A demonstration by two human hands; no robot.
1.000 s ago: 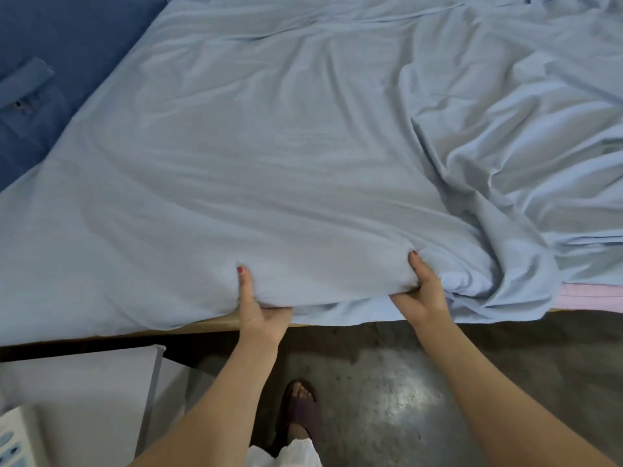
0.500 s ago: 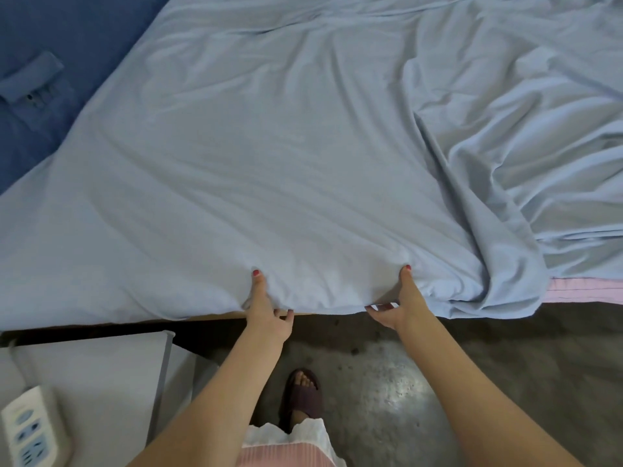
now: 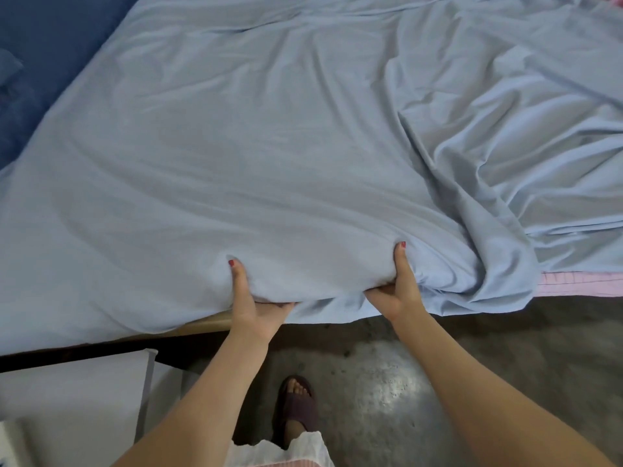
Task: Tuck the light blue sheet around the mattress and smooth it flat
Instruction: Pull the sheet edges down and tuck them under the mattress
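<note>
Sheet fabric fills most of what I see: one light blue sheet [image 3: 269, 156] spread over the mattress, fairly flat on the part far from me and to the left of my hands, bunched into deep folds to their right. Both my hands hold its near edge. My left hand [image 3: 253, 308] grips the hem with the thumb on top and the fingers curled underneath; my right hand [image 3: 397, 291] pinches a gathered fold the same way, just beside the left. Between them the edge hangs in a shallow sag. Left of my left hand, a strip of wooden bed frame [image 3: 209, 323] shows under the hem. Right of my right hand, one pink band [image 3: 580, 284] peeks out below the sheet, possibly the mattress edge, though I cannot be sure. Below my hands, one foot in a dark slipper [image 3: 298, 409] stands on the concrete floor [image 3: 505, 348].
</note>
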